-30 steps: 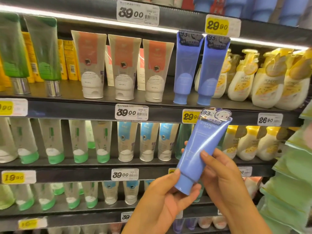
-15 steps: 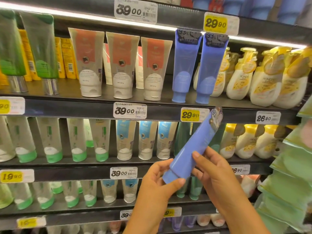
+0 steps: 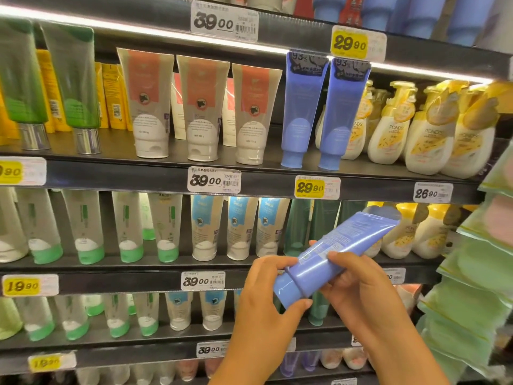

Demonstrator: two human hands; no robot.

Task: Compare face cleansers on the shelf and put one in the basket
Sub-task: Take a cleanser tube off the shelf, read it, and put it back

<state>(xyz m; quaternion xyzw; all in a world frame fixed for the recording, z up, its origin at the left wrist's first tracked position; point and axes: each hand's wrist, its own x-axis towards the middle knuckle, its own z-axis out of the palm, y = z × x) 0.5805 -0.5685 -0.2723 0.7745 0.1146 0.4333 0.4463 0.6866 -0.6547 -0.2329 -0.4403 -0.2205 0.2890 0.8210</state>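
A store shelving unit [image 3: 144,180] of face cleansers fills the view, seen from a head-worn camera looking slightly down.

On the far left of the upper shelf stand two green tubes with silver caps [image 3: 75,87], caps down, with yellow tubes [image 3: 112,95] behind them. Next come three beige tubes with coral labels [image 3: 202,107], upright on white caps, above a white price tag reading 39.00 [image 3: 213,179]. To their right stand two periwinkle-blue tubes [image 3: 322,112], side by side and touching, over a yellow tag reading 29.90 [image 3: 317,187]. Farther right are cream and yellow Pond's pump bottles [image 3: 394,126], over a white tag reading 26.90 [image 3: 433,192].

On the shelf below, from the left: pale tubes with green caps [image 3: 86,226], then three tubes with light blue labels [image 3: 238,226], then dark green tubes [image 3: 298,226].

In the lower centre, in front of the shelves, both hands hold one blue cleanser tube [image 3: 333,254]. It lies tilted, cap end low to the left and flat crimped end high to the right, its printed back facing the camera; the print is too small to read. The left hand [image 3: 266,298] grips the cap end, thumb under the cap and fingers curled over the top. The right hand [image 3: 363,290] grips the tube's middle from beneath, fingertips curled over its upper edge.

Along the right edge hang overlapping pale green packets [image 3: 472,287].
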